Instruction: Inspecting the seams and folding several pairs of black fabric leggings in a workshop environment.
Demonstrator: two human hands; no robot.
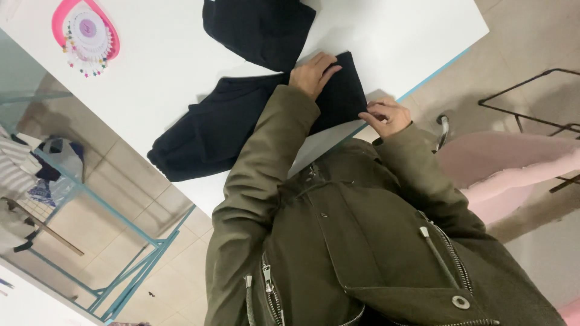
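Observation:
A black garment point(223, 133) lies spread across the near edge of the white table point(163, 66). My left hand point(312, 73) rests flat on its folded right end, fingers stretched out, holding nothing. My right hand point(385, 116) is at the table's edge, with its fingertips pinching the garment's near corner. A second piece of black cloth point(260, 30) lies farther back on the table, just beyond my left hand. Both of my arms are in olive-green jacket sleeves.
A pink and white wheel of coloured-head pins point(87, 33) sits at the table's far left. A pink padded chair point(513, 169) stands to my right, with a black wire frame point(531, 99) behind it. Teal table legs point(139, 241) and a heap of clothes point(36, 169) are on the left.

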